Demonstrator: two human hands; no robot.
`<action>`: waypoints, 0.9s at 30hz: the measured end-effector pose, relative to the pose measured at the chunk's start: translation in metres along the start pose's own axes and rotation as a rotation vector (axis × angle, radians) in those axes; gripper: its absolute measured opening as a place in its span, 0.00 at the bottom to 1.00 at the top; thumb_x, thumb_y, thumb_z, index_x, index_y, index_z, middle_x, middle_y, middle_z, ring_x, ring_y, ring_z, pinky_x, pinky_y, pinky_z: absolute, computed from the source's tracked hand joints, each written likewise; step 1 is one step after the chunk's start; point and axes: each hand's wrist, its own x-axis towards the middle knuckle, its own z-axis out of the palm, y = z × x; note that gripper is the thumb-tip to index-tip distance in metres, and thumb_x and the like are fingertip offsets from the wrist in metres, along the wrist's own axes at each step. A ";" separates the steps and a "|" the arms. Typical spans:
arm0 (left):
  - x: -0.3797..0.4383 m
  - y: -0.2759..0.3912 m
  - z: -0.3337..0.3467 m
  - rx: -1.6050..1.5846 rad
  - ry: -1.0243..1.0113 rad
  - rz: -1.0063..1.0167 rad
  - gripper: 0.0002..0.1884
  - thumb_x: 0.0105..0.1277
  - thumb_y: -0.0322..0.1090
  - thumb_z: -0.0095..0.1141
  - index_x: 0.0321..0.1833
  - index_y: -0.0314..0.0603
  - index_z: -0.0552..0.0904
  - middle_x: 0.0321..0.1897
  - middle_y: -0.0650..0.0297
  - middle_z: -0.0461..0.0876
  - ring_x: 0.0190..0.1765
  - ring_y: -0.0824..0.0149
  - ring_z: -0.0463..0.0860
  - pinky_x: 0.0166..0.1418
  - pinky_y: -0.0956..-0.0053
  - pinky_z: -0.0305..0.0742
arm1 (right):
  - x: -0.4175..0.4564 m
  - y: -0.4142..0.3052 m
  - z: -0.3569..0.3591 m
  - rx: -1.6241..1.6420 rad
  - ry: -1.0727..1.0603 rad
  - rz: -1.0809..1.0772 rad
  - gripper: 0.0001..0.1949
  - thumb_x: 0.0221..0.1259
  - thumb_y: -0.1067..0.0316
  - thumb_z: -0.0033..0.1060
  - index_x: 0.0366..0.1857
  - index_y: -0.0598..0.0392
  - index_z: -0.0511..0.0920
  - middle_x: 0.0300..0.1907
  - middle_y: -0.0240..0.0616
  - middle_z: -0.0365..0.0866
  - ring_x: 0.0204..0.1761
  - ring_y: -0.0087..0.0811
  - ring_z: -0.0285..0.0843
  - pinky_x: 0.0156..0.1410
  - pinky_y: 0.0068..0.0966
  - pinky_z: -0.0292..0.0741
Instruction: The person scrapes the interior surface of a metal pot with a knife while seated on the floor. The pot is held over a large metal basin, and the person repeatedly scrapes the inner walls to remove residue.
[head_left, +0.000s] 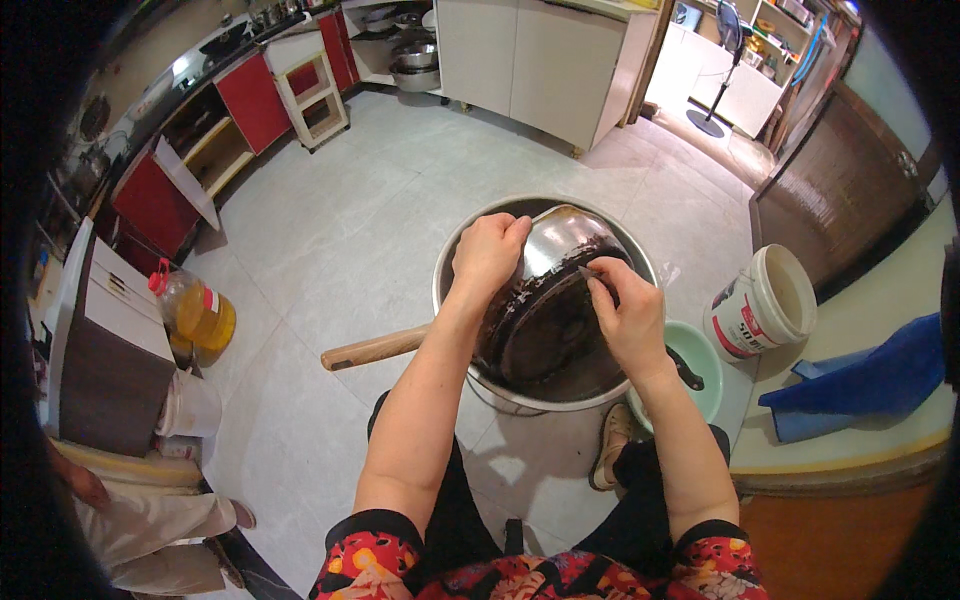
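Note:
A metal saucepan (570, 241) lies tilted on its side in a wide metal basin (439, 274). Its base and lower wall are blackened, while the upper wall is shiny. The wooden handle (375, 348) sticks out to the left over the basin's rim. My left hand (487, 251) grips the pan near its rim. Between thumb and fingers, my right hand (628, 311) pinches a small flat piece (586, 273), perhaps a blade, against the blackened edge of the base. Most of that piece is hidden by the fingers.
Beside my right forearm a pale green bowl (711, 352) holds a black-handled tool (688, 371). A white bucket (731, 315) and blue cloth (862, 382) are farther right. An oil jug (199, 311) stands left. Another person's leg (172, 525) shows at lower left.

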 end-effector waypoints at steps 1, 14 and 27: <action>0.001 -0.002 0.000 -0.010 -0.002 0.004 0.21 0.73 0.53 0.54 0.39 0.42 0.89 0.38 0.50 0.90 0.46 0.45 0.88 0.51 0.50 0.79 | 0.000 -0.001 0.000 -0.002 0.000 0.004 0.04 0.67 0.70 0.64 0.40 0.58 0.84 0.38 0.48 0.88 0.39 0.51 0.88 0.44 0.41 0.82; -0.012 0.007 -0.026 -0.296 -0.260 0.007 0.18 0.62 0.46 0.71 0.38 0.35 0.86 0.24 0.65 0.82 0.28 0.71 0.79 0.30 0.72 0.70 | 0.009 -0.009 -0.004 -0.404 0.004 -0.053 0.09 0.70 0.61 0.65 0.30 0.51 0.81 0.27 0.42 0.84 0.29 0.49 0.86 0.34 0.43 0.79; -0.013 0.007 -0.004 -0.274 -0.091 0.068 0.21 0.58 0.49 0.71 0.38 0.32 0.89 0.28 0.52 0.88 0.33 0.60 0.88 0.41 0.63 0.80 | 0.003 -0.013 0.000 -0.500 -0.016 -0.122 0.09 0.70 0.60 0.64 0.32 0.49 0.81 0.28 0.39 0.83 0.28 0.47 0.85 0.32 0.43 0.79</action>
